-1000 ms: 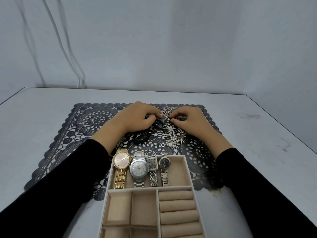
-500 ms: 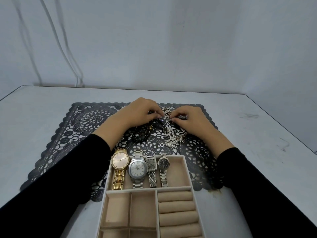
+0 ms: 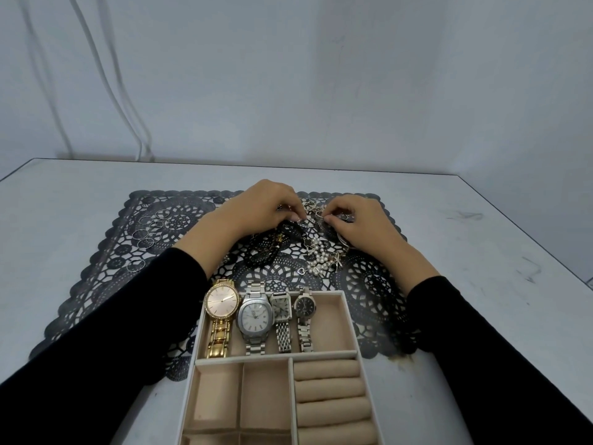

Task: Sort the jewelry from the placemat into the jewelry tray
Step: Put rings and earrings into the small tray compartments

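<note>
Jewelry (image 3: 316, 252) lies in a tangled pile on the far middle of the placemat, with a pearl strand (image 3: 318, 260) and a black beaded bracelet (image 3: 261, 253) among it. The pale table (image 3: 481, 252) carries the black lace placemat (image 3: 106, 268). The beige jewelry tray (image 3: 276, 356) overlaps the mat's near edge. The left hand (image 3: 256, 210) and right hand (image 3: 362, 226), in black sleeves, rest on the pile with fingers curled, their fingertips pinching small pieces that I cannot make out. Four watches lie side by side in the tray's far compartment, a gold watch (image 3: 222, 300) leftmost. Thin silver hoops (image 3: 150, 226) are scattered on the mat's left part.
</note>
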The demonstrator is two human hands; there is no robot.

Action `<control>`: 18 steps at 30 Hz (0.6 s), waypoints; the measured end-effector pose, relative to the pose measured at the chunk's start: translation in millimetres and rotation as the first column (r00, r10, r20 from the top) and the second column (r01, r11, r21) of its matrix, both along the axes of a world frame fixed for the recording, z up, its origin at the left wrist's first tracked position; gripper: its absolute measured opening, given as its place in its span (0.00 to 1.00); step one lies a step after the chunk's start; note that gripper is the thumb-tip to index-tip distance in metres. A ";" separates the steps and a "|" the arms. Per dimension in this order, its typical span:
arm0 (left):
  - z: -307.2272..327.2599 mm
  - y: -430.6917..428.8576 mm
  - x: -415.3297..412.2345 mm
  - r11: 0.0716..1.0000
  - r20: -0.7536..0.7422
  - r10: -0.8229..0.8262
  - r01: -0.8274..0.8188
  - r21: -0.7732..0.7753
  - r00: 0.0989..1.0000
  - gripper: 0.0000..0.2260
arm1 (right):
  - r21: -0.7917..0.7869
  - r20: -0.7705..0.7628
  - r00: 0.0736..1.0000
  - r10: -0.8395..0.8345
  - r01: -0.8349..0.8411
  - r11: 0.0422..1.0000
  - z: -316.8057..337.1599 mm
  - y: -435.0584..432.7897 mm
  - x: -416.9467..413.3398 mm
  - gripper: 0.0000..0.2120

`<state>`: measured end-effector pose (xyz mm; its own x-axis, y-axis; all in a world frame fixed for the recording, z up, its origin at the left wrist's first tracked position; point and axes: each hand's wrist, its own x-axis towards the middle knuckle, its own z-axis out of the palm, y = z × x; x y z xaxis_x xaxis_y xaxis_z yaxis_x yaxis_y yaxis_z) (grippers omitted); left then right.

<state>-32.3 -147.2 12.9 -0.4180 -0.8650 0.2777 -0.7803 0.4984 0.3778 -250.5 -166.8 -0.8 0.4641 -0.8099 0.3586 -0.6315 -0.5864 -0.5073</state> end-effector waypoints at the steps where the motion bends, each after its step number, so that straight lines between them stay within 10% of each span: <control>1: -0.3 -0.3 -0.1 1.000 0.000 0.001 -0.001 0.001 1.000 0.06 | 0.000 0.008 1.000 -0.001 0.001 1.000 0.1 0.0 0.0 0.03; 18: 10.6 24.9 3.2 0.989 -0.269 0.104 -0.128 -0.075 0.957 0.04 | -0.018 0.282 0.957 -0.068 0.076 0.997 11.5 15.1 9.9 0.03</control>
<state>-29.0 -122.3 23.6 -0.2175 -0.8694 0.4437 -0.7133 0.4519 0.5358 -240.6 -151.7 10.7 0.2822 -0.8252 0.4894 -0.5067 -0.5613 -0.6543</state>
